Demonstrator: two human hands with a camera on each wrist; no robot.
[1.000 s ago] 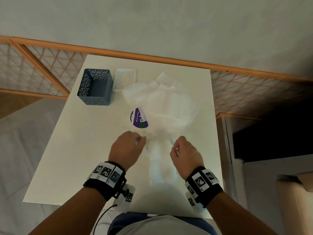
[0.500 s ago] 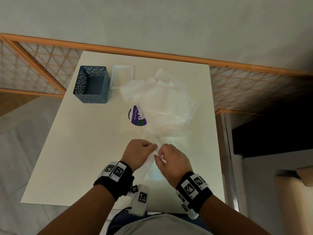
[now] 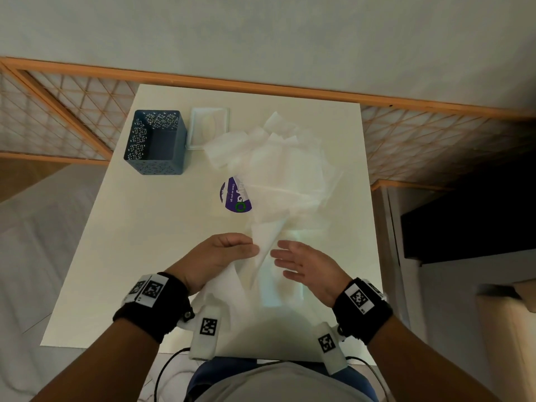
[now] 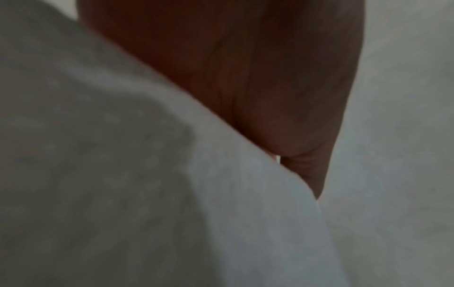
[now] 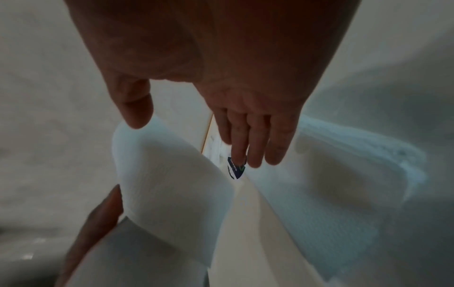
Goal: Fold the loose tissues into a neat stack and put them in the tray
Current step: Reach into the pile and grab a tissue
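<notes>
A loose pile of white tissues (image 3: 285,172) covers the far middle of the white table (image 3: 139,256). My left hand (image 3: 252,247) pinches one tissue (image 3: 262,245) near the front and holds it up in a tall fold. In the left wrist view that tissue (image 4: 123,174) hides most of my left hand (image 4: 245,77). My right hand (image 3: 280,261) hovers just right of the sheet, fingers straight, holding nothing. The right wrist view shows my right hand (image 5: 196,139) open beside the held tissue (image 5: 172,184). A flat tissue (image 3: 278,291) lies under my hands. A blue perforated bin (image 3: 156,142) and a shallow white tray (image 3: 209,126) stand at the far left.
A purple round label (image 3: 235,195) peeks out from under the pile's left edge. A wooden lattice rail (image 3: 261,88) runs behind the table. The table's right edge (image 3: 374,227) drops to a dark gap. Bare tabletop lies on the left.
Both hands pinched the tissue close together half a second ago. My right hand has let go, opened and drawn to the right, while my left hand keeps the sheet raised.
</notes>
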